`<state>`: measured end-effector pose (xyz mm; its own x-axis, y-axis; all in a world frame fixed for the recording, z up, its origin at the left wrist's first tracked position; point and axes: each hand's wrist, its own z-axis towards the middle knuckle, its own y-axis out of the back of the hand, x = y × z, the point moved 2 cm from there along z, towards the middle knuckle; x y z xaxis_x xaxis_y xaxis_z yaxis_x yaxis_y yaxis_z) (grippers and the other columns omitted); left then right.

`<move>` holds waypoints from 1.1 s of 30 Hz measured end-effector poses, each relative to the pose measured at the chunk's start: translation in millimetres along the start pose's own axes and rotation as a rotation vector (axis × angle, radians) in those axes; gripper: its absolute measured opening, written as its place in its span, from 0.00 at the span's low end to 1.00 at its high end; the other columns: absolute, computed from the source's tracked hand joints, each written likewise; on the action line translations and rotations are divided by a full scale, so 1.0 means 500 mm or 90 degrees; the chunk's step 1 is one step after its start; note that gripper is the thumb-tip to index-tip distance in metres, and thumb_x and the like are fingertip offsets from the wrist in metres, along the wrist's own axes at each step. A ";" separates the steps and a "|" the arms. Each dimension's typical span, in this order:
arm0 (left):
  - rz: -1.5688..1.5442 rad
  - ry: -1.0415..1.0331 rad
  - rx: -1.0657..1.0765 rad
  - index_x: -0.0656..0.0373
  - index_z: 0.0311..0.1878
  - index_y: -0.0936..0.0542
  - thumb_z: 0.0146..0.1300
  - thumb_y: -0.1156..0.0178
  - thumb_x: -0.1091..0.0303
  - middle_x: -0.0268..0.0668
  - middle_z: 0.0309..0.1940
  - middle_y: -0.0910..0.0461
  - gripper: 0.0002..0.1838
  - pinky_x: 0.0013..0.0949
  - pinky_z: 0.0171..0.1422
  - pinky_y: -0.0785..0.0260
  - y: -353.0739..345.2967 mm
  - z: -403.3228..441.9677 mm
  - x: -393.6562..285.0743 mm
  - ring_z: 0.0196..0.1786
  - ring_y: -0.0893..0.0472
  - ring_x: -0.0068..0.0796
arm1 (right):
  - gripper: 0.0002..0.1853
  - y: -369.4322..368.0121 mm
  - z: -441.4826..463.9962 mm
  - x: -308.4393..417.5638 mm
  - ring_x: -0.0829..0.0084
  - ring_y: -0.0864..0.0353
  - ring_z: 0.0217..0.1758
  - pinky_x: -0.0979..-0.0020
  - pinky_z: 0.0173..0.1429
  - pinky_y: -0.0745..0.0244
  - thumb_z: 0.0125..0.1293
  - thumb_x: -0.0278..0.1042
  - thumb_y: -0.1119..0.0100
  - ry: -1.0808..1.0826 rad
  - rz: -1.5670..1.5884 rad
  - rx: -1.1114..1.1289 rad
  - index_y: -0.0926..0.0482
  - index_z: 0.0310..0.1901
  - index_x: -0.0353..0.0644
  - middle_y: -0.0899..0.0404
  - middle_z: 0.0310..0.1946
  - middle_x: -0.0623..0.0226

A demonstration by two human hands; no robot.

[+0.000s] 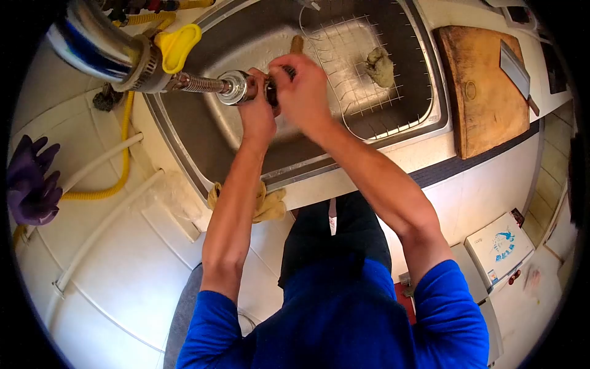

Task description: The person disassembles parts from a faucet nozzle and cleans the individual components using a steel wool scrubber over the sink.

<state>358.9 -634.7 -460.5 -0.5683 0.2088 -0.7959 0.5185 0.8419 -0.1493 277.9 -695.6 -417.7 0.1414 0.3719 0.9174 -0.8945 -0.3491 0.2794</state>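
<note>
Sink (200, 132): steel basin, with a wire rack (369, 112) standing in the right side
Wire rack: bearing a greyish-green lump (380, 67), of a kind hard to make out
White box (499, 247): closed at lower right, with contents hidden
Chrome fitting (236, 87): over the basin's left side, at the end of a ribbed metal hose (204, 83)
Left hand (257, 112): wrapped round the chrome fitting, near a dark end piece (271, 92)
Right hand (304, 86): fingers curled tight on the dark end piece, just beside the left hand
Cutting board (476, 104): on the surface right of the basin, reaching the front edge, with a knife (515, 69) lying across the right part
Front edge: yellow cloth (270, 205) hanging there, partly behind the left forearm
Room: gap between right hand and lump; steel floor showing beyond the chrome fitting
Brown rod (297, 44): jutting past the right hand, lower part hidden; impossible to tell whether held
Thick pipe (92, 43): cut off at upper left
</note>
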 end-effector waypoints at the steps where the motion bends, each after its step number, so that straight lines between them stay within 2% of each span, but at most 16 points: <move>1: -0.013 -0.052 0.039 0.52 0.43 0.25 0.74 0.44 0.59 0.26 0.34 0.25 0.08 0.25 0.25 0.34 0.007 0.012 0.016 0.33 0.27 0.15 | 0.05 -0.008 -0.003 -0.012 0.57 0.17 0.35 0.64 0.42 0.23 0.59 0.22 0.40 -0.071 0.018 -0.005 0.19 0.37 0.36 0.19 0.33 0.54; 4: 0.129 -0.295 0.178 0.52 0.42 0.25 0.75 0.46 0.62 0.25 0.34 0.26 0.06 0.25 0.31 0.32 0.015 0.027 -0.010 0.34 0.28 0.14 | 0.04 -0.015 0.000 -0.009 0.58 0.17 0.35 0.64 0.42 0.23 0.60 0.22 0.40 -0.081 0.060 0.000 0.18 0.36 0.35 0.18 0.32 0.54; 5: 0.001 -0.058 0.026 0.53 0.42 0.26 0.75 0.46 0.56 0.25 0.34 0.28 0.10 0.25 0.42 0.35 -0.001 -0.009 -0.011 0.37 0.29 0.16 | 0.04 -0.011 0.012 -0.030 0.58 0.17 0.35 0.64 0.41 0.23 0.60 0.22 0.40 -0.121 0.053 -0.014 0.18 0.36 0.35 0.18 0.32 0.54; 9: 0.040 -0.240 0.260 0.53 0.42 0.26 0.75 0.46 0.57 0.27 0.37 0.25 0.10 0.27 0.45 0.33 0.030 0.038 -0.007 0.41 0.28 0.16 | 0.05 -0.024 0.011 -0.024 0.59 0.17 0.35 0.64 0.41 0.23 0.61 0.22 0.41 -0.097 0.035 0.004 0.19 0.37 0.35 0.19 0.32 0.54; 11: 0.044 -0.123 0.154 0.53 0.42 0.26 0.74 0.45 0.57 0.27 0.38 0.25 0.10 0.28 0.46 0.32 0.021 0.017 -0.002 0.42 0.27 0.17 | 0.05 -0.025 0.003 -0.013 0.59 0.16 0.36 0.65 0.41 0.23 0.61 0.23 0.41 -0.080 0.021 0.027 0.19 0.38 0.35 0.18 0.32 0.54; 14: 0.050 -0.186 0.145 0.53 0.42 0.25 0.73 0.44 0.57 0.28 0.38 0.24 0.10 0.30 0.47 0.31 0.040 0.049 0.023 0.43 0.26 0.18 | 0.05 -0.032 0.012 -0.019 0.58 0.17 0.36 0.64 0.42 0.23 0.60 0.23 0.41 -0.141 0.037 0.020 0.19 0.37 0.35 0.18 0.32 0.53; 16: -0.038 -0.057 0.080 0.54 0.43 0.25 0.74 0.45 0.59 0.28 0.39 0.24 0.09 0.31 0.48 0.31 0.032 0.016 0.008 0.44 0.25 0.19 | 0.05 -0.032 0.011 -0.026 0.56 0.17 0.35 0.63 0.42 0.23 0.60 0.21 0.42 -0.079 0.001 -0.019 0.19 0.37 0.35 0.19 0.33 0.53; 18: 0.045 0.026 0.022 0.55 0.44 0.25 0.75 0.47 0.59 0.28 0.40 0.24 0.10 0.29 0.48 0.31 0.030 0.005 -0.003 0.44 0.25 0.20 | 0.06 -0.025 0.014 -0.035 0.55 0.17 0.36 0.63 0.43 0.23 0.59 0.20 0.42 -0.196 0.062 -0.004 0.19 0.37 0.35 0.19 0.33 0.52; 20: -0.104 -0.095 0.178 0.55 0.45 0.25 0.75 0.47 0.58 0.28 0.41 0.24 0.10 0.28 0.48 0.31 0.044 0.030 0.020 0.44 0.26 0.20 | 0.06 -0.027 -0.003 -0.002 0.55 0.17 0.35 0.63 0.42 0.23 0.59 0.19 0.43 -0.043 0.038 0.042 0.19 0.37 0.35 0.19 0.32 0.52; 21: 0.016 -0.091 0.121 0.56 0.45 0.26 0.75 0.47 0.58 0.28 0.41 0.25 0.11 0.28 0.48 0.31 0.045 0.029 0.023 0.44 0.26 0.20 | 0.06 -0.026 0.001 -0.013 0.56 0.17 0.33 0.64 0.41 0.23 0.60 0.19 0.43 -0.029 0.046 0.026 0.19 0.37 0.34 0.18 0.32 0.52; 24: 0.057 -0.028 0.019 0.57 0.46 0.26 0.75 0.47 0.59 0.28 0.42 0.25 0.11 0.28 0.49 0.31 0.000 -0.016 -0.019 0.44 0.27 0.19 | 0.05 -0.029 0.007 -0.039 0.56 0.17 0.32 0.64 0.40 0.23 0.61 0.20 0.43 -0.178 0.080 -0.010 0.19 0.37 0.35 0.18 0.31 0.52; 26: -0.062 -0.143 0.115 0.56 0.47 0.26 0.75 0.47 0.60 0.28 0.42 0.25 0.10 0.26 0.49 0.32 0.039 0.040 0.037 0.43 0.27 0.18 | 0.05 -0.033 0.014 -0.029 0.57 0.17 0.32 0.64 0.39 0.23 0.61 0.21 0.42 -0.126 0.050 -0.007 0.19 0.37 0.35 0.18 0.31 0.53; 28: 0.098 -0.079 0.067 0.54 0.42 0.23 0.73 0.45 0.63 0.26 0.30 0.25 0.06 0.26 0.26 0.37 0.027 -0.006 -0.008 0.29 0.28 0.18 | 0.05 -0.029 -0.008 -0.021 0.58 0.17 0.32 0.64 0.39 0.23 0.61 0.22 0.42 -0.100 0.015 -0.006 0.18 0.37 0.35 0.18 0.31 0.53; 30: 0.033 -0.038 0.028 0.56 0.42 0.24 0.73 0.46 0.64 0.27 0.32 0.24 0.07 0.27 0.30 0.32 0.020 0.000 -0.007 0.31 0.27 0.19 | 0.05 -0.030 -0.007 -0.027 0.59 0.16 0.32 0.65 0.38 0.23 0.61 0.23 0.41 -0.157 0.041 -0.015 0.18 0.37 0.35 0.18 0.31 0.53; 32: 0.111 -0.262 0.139 0.57 0.42 0.24 0.73 0.46 0.62 0.28 0.32 0.24 0.09 0.28 0.29 0.33 0.035 0.017 0.008 0.28 0.27 0.20 | 0.05 -0.027 0.001 -0.031 0.60 0.16 0.31 0.65 0.38 0.23 0.61 0.23 0.40 -0.145 0.030 -0.015 0.18 0.37 0.35 0.18 0.31 0.53; 33: -0.002 -0.139 0.078 0.55 0.46 0.26 0.75 0.48 0.59 0.29 0.36 0.24 0.10 0.27 0.22 0.37 0.028 0.015 0.015 0.32 0.25 0.19 | 0.05 -0.027 0.004 -0.040 0.60 0.16 0.31 0.65 0.38 0.23 0.61 0.23 0.40 -0.134 0.018 -0.017 0.18 0.37 0.35 0.18 0.31 0.54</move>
<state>367.0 -625.0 -472.8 -0.4256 0.0832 -0.9011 0.5983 0.7729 -0.2112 287.9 -700.1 -439.1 0.1990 0.1731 0.9646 -0.9101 -0.3323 0.2474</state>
